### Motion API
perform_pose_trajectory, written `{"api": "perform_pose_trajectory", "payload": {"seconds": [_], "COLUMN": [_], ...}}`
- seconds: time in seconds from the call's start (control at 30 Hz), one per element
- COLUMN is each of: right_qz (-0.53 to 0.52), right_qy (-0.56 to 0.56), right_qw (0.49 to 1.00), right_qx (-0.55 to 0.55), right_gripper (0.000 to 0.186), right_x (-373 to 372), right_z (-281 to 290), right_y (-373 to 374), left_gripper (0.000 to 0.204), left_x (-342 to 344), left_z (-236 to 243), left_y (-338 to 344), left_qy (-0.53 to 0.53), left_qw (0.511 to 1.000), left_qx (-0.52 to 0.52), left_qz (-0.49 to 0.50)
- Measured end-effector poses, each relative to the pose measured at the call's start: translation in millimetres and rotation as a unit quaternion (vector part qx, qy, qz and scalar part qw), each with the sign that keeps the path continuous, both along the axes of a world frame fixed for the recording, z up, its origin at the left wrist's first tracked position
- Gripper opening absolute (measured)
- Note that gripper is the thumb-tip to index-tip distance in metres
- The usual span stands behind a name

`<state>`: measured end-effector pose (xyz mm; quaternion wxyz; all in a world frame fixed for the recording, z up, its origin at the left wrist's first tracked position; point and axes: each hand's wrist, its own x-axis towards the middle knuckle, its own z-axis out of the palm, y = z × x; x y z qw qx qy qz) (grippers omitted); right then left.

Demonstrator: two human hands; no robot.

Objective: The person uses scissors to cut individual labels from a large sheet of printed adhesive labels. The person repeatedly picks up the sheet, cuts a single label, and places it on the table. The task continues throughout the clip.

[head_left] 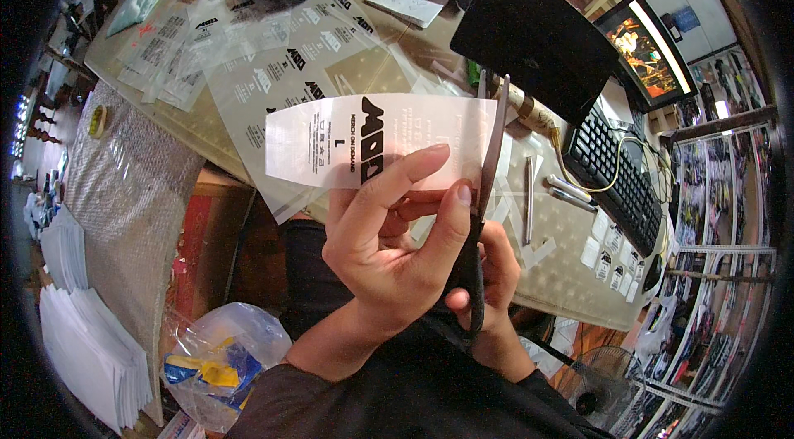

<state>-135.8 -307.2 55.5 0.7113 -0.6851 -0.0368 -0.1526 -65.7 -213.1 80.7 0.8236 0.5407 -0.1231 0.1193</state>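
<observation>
My left hand [385, 253] pinches a printed white film strip [296, 141] between thumb and fingers, holding it up above the table edge. Black lettering runs along the strip's left part, while fainter print shows toward its right end. A pair of scissors [494, 137] with black handles is gripped in my right hand [502, 273], which is partly hidden behind the left. Its blades point away from me, slightly parted at the tips, beside the strip's right end. Whether that end lies between the blades I cannot tell.
Translucent printed sheets [256, 67] cover the table's left side. Pens [571, 191], small cut labels [614, 261] and a black keyboard [616, 178] lie to the right, near a lit screen [649, 50]. A plastic bag [219, 356] and white paper stacks [91, 356] are lower left. Another person sits far right.
</observation>
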Motion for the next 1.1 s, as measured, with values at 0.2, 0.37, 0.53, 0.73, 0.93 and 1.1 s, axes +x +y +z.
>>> {"api": "perform_pose_trajectory", "payload": {"seconds": [0.2, 0.37, 0.53, 0.73, 0.93, 1.1], "right_qz": [-0.013, -0.018, -0.028, -0.04, -0.067, -0.155], "right_qy": [-0.009, -0.016, 0.006, 0.079, 0.15, 0.213], "right_qw": [0.999, 0.998, 0.999, 0.995, 0.984, 0.958], "right_qx": [-0.029, -0.058, -0.016, 0.053, 0.066, 0.11], "right_gripper": [0.069, 0.067, 0.066, 0.063, 0.059, 0.054], "right_x": [0, -1, -4, -9, -15, -22], "right_z": [-1, -3, -3, -8, -29, -26], "right_y": [1, -1, 3, 5, -5, -34], "left_gripper": [0.029, 0.029, 0.028, 0.029, 0.024, 0.019], "left_x": [-2, -2, -1, 1, 4, -2], "left_z": [1, 3, 0, -10, -30, -59], "left_y": [-1, -2, -4, -10, -24, -39], "left_qy": [0.019, 0.02, 0.008, 0.026, 0.122, 0.114], "left_qw": [1.0, 1.0, 1.0, 0.998, 0.99, 0.991], "left_qx": [0.014, 0.011, 0.007, 0.052, 0.04, 0.021], "left_qz": [0.007, 0.006, 0.013, 0.01, -0.051, -0.068]}}
